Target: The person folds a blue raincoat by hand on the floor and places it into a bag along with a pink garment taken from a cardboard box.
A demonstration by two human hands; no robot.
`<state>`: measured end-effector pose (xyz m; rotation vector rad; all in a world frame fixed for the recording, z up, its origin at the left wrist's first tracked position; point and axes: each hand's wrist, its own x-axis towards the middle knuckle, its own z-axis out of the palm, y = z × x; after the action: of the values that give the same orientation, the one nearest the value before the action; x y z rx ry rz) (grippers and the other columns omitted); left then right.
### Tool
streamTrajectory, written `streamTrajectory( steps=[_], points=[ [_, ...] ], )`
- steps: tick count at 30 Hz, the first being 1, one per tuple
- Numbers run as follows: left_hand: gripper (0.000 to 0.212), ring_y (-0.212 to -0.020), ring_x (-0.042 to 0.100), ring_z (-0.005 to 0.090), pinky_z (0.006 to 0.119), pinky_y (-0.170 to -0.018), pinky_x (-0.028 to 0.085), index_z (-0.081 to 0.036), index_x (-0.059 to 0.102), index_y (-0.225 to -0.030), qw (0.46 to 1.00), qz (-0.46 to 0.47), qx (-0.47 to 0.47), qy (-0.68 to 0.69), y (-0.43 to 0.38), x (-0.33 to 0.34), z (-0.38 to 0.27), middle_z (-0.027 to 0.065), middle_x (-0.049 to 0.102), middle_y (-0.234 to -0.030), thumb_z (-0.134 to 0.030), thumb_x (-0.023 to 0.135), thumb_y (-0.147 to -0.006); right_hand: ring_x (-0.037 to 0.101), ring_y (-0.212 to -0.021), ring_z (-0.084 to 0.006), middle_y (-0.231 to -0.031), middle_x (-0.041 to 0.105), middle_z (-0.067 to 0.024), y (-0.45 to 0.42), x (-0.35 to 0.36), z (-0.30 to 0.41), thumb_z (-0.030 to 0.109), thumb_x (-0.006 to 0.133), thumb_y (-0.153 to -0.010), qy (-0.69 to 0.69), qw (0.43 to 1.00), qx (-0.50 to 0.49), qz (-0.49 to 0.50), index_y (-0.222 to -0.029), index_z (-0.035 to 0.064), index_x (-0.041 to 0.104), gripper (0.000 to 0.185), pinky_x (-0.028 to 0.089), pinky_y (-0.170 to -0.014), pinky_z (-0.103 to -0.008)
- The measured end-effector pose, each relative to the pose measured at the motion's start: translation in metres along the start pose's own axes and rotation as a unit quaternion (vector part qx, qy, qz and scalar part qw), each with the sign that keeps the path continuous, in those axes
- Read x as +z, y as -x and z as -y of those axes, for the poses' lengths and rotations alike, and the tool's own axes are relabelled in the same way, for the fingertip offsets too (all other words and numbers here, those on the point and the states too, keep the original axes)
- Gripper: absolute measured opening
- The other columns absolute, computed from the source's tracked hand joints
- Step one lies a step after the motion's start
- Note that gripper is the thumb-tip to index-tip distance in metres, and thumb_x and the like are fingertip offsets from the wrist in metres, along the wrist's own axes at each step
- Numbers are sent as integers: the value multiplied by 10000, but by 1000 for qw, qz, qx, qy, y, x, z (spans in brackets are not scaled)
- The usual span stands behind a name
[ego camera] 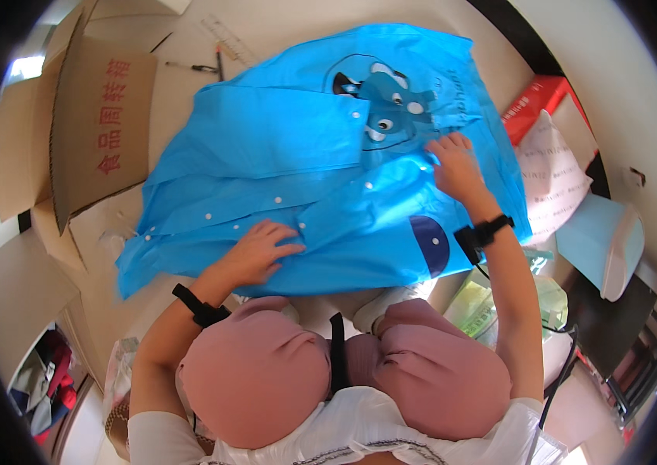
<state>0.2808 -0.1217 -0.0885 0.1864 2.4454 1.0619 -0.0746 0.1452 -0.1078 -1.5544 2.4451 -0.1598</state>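
A blue plastic raincoat with white snap buttons and a printed cartoon elephant lies spread before me, its folds uneven. My left hand rests on its near edge, left of the middle, fingers bent and spread beside a white snap. Over on the right, my right hand touches the coat just below the printed animal, fingers curled at the material; whether they pinch it cannot be told. A dark blue rounded patch with a snap shows near the coat's lower right edge. Both wrists wear black straps.
An opened cardboard box stands at the left. Beyond the coat lie a black pen and a ruler. To the right are a red box, a white printed bag, a light blue folded item and green packaging.
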Motion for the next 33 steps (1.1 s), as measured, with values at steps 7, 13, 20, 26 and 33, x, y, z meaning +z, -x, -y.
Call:
streamTrajectory(
  steps=[7,13,20,26,33],
  points=[
    [326,-997,588,303,436,-905,449,-140,693,-1086,988,-105,-44,102,20,8,9,76,654,-1075,-73,716,-768,557,-947,-316,-841,586,-108,64,-34,34,35,626,-639,-36,987,-16,157,-771,82,624,140,420,-928,-450],
    [284,-919,586,312,416,-800,474,-107,663,-1061,962,-209,-170,-39,-1,-12,20,92,626,-981,-188,745,-802,601,-950,-311,-803,636,-114,78,-24,11,84,665,-758,1,998,11,64,-862,81,654,104,410,-984,-474],
    [274,-858,569,341,428,-741,461,-67,583,-980,943,-26,-317,101,17,-20,14,113,571,-917,-156,765,-796,621,-985,-339,-909,679,-139,54,-43,-3,177,693,-842,-136,975,159,73,-1000,63,669,196,487,-899,-461],
    [227,-813,570,395,467,-729,449,-45,524,-949,948,-254,-188,35,9,-12,35,149,563,-911,-50,702,-808,587,-1177,-353,-1294,579,-230,35,-6,-75,424,761,-805,-222,921,321,-8,-1240,12,601,621,485,-979,-418],
    [222,-948,603,394,473,-785,460,-35,571,-1032,943,-241,-229,-17,10,-3,55,174,631,-1009,-71,681,-841,622,-1121,-337,-1219,635,-184,-1,3,-100,391,780,-781,-108,889,442,57,-1156,47,639,528,508,-933,-420]
  ],
)
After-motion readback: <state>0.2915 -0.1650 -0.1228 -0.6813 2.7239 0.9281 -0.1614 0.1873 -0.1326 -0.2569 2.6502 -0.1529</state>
